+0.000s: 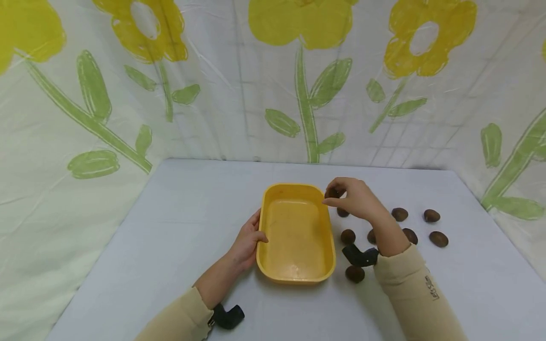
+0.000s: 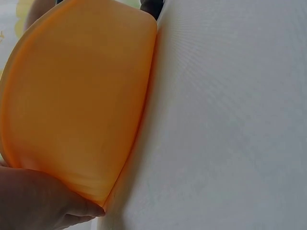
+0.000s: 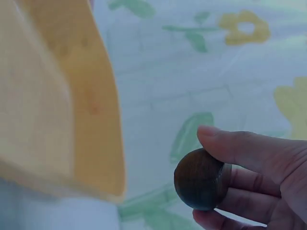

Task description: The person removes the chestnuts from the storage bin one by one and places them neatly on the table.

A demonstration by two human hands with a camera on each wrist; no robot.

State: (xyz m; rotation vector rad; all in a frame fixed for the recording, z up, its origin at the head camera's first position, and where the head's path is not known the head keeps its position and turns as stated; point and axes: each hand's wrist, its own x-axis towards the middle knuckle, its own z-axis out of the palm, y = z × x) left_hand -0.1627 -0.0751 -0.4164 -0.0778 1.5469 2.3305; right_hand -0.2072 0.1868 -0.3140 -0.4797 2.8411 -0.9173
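Observation:
A yellow rectangular tray (image 1: 296, 241) with rounded corners is in the middle of the head view. My left hand (image 1: 247, 244) grips its left side, thumb over the rim and fingers against the outer wall. In the left wrist view the tray's outer side (image 2: 81, 91) fills the left part. My right hand (image 1: 356, 196) is just beyond the tray's right rim near the far corner. Its thumb and fingers pinch a dark brown chestnut (image 3: 199, 179), held apart from the tray wall in the right wrist view.
Several brown chestnuts lie on the white table right of the tray, among them one near (image 1: 355, 273) and one farther right (image 1: 438, 239). A chestnut (image 1: 343, 212) sits under my right hand. A flowered curtain (image 1: 213, 109) hangs behind the table.

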